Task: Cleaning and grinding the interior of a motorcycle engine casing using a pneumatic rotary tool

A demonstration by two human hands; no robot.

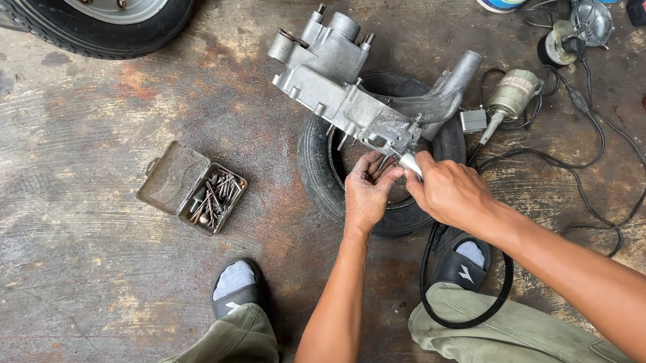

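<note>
1. Grey cast-aluminium engine casing (342,86) is lying across the small black rubber tyre (317,165) on the concrete floor.
2. Left hand (368,195) is touching the casing's near lower edge, fingers curled; cannot tell if gripping.
3. Right hand (451,192) is closed around a slim silver handpiece tool (411,164), tip at that edge.
4. Open metal tin of bits (192,188) is sitting left of the tyre.

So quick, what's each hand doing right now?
Left hand: fingers up against the underside of the grey metal engine casing; grip cannot be told.
Right hand: closed on a slim silver tool.
</note>
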